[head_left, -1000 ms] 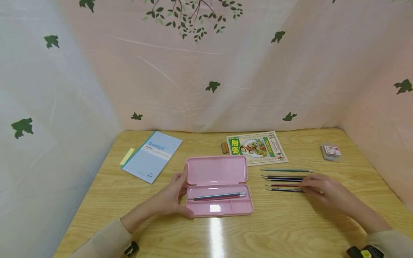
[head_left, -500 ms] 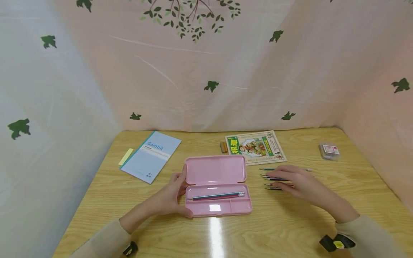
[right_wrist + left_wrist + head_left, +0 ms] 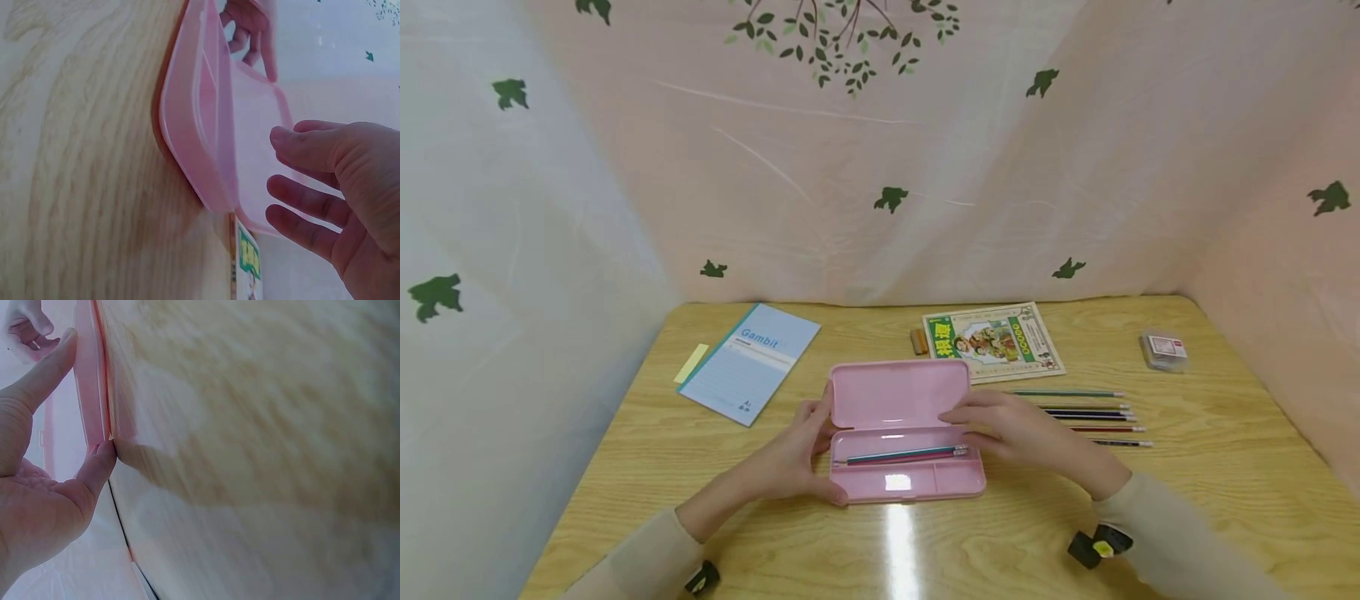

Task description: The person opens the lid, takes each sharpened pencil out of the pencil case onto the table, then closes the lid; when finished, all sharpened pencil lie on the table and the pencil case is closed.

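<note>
The person's right hand (image 3: 1015,429) has left the row of loose pencils (image 3: 1093,414) on the wooden desk (image 3: 1210,467) and crossed to the open pink plastic pencil case (image 3: 902,433), which sits in the middle of the desk in front of the person. A second ago that hand lay over the pencils' right ends; half a second ago it covered the middle of the row; now its fingers are spread and relaxed at the case's right end, over the hinge line between lid and tray. The head view shows nothing pinched in it, and the right wrist view shows the fingers (image 3: 312,187) straight and apart beside the lid (image 3: 256,144).

The five pencils remain on the desk to the right of the case, so none seems to have been carried over. Two pencils (image 3: 906,455) already lie in the tray's long compartment, as before.

The left hand (image 3: 801,454) has not moved: thumb on the near left corner, fingers resting against the left end, steadying the case. The reach probably means work on the case itself rather than another pencil.
</note>
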Motion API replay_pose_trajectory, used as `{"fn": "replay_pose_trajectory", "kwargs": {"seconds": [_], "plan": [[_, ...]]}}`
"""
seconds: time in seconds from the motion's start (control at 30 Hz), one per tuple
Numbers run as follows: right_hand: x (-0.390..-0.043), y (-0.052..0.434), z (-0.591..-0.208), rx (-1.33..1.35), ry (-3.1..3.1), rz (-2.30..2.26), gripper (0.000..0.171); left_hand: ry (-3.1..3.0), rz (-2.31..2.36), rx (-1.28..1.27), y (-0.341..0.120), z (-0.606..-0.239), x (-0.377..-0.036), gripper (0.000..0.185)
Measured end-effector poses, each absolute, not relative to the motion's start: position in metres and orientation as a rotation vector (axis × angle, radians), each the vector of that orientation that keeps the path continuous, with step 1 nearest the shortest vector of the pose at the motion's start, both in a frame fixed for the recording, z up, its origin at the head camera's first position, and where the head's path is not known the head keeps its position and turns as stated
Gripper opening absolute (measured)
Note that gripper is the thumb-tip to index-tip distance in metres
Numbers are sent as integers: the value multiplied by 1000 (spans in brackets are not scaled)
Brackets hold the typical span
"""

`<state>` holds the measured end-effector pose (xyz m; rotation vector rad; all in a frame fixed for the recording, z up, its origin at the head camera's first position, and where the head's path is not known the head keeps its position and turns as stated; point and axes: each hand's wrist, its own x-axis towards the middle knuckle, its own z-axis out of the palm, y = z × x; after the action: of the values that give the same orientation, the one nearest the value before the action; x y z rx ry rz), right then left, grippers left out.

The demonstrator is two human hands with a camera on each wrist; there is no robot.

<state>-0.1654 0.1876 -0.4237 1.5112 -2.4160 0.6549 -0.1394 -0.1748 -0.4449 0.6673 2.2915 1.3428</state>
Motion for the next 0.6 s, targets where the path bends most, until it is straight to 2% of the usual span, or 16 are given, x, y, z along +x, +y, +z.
{"fn": "replay_pose_trajectory", "kwargs": {"seconds": [0.6], "plan": [[-159,151,-438,1424,-2807,627,37,2314,1307,667,-174,-442,-138,148]]}}
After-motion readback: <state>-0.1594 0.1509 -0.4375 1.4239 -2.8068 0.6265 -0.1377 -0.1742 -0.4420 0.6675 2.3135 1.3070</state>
